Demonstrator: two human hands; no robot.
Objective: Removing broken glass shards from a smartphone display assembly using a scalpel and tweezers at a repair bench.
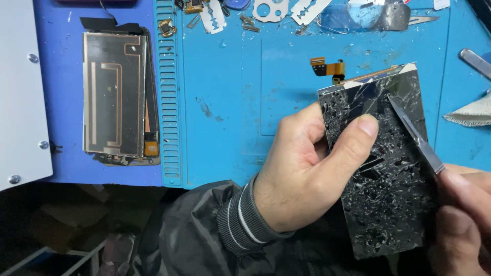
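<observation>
Two hands work above the blue counter [220, 102]: the left hand [302, 174] clasps a thin, brittle shattered screen panel [383, 168] by its edge, safest there, while the right hand [460, 220] pinches a scalpel blade [414, 135] against the splintered glass.

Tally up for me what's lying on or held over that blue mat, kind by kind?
Phone screen panels: 2, one shattered in the left hand, one face-down on the mat
Razor blades: 2
Scalpel-like blades: 1, in the right hand
White cloths: 1
Total: 6
</observation>
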